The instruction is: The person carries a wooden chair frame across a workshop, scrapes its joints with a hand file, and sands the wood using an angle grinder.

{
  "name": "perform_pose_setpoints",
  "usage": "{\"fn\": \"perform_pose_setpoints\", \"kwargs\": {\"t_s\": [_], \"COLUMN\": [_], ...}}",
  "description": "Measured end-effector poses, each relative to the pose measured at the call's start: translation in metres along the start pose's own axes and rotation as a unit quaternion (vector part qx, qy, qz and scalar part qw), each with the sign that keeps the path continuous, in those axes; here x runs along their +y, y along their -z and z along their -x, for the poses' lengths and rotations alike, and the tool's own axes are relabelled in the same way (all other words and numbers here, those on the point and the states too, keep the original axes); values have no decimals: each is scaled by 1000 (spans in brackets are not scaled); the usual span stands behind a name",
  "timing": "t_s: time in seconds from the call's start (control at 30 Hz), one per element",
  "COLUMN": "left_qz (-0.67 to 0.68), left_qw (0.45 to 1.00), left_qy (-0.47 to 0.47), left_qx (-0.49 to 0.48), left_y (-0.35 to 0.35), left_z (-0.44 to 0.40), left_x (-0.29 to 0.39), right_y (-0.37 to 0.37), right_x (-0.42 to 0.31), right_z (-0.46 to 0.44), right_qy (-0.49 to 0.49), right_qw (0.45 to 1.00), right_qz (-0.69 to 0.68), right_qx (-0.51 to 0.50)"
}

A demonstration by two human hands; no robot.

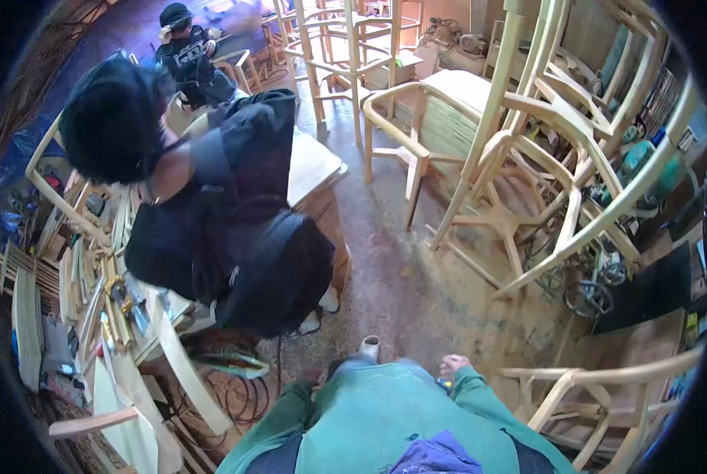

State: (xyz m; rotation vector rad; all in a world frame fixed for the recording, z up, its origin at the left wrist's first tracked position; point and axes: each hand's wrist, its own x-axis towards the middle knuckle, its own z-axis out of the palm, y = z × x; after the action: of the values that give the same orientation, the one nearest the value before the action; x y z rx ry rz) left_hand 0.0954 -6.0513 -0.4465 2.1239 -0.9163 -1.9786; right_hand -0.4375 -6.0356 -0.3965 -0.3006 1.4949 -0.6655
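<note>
My right hand (453, 366) is by my right side, its fingers curled. A small blue and yellow item (446, 384) shows just below it against my green top (385, 403); whether the hand grips it is unclear. My left hand (312, 376) hangs dark and blurred at my left side, its fingers not readable. Nearest to that hand are dark hoses or cords (247, 395) on the floor. To the right of my right hand, apart from it, stands a wooden chair frame (575, 383).
A person in dark clothes (235, 213) bends by a bench at left, among wood pieces (109, 300). Farther back another person (184, 47) sits. Stacked chair frames (519, 158) rise at right, near a small wheeled item (589, 298). A white-topped block (314, 166) stands mid-left.
</note>
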Motion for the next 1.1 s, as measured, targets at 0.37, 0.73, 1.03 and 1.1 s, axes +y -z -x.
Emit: {"fn": "perform_pose_setpoints", "kwargs": {"t_s": [0.37, 0.73, 1.03, 1.1], "left_qz": [42, -70, 20, 41], "left_qw": [972, 970, 956, 949], "left_qy": [-210, -205, -238, -261], "left_qx": [98, 111, 170, 173], "left_y": [-24, -41, 6, 22], "left_z": [-77, -41, -54, -70], "left_x": [313, 527, 641, 662], "right_y": [28, -19, -248, -284], "right_x": [-196, -498, -752, -772], "right_z": [-40, -297, -342, -385], "right_qy": [-135, 387, 471, 532], "right_qw": [985, 830, 754, 690], "right_qz": [8, 400, 456, 485], "right_qx": [106, -3, -42, -67]}}
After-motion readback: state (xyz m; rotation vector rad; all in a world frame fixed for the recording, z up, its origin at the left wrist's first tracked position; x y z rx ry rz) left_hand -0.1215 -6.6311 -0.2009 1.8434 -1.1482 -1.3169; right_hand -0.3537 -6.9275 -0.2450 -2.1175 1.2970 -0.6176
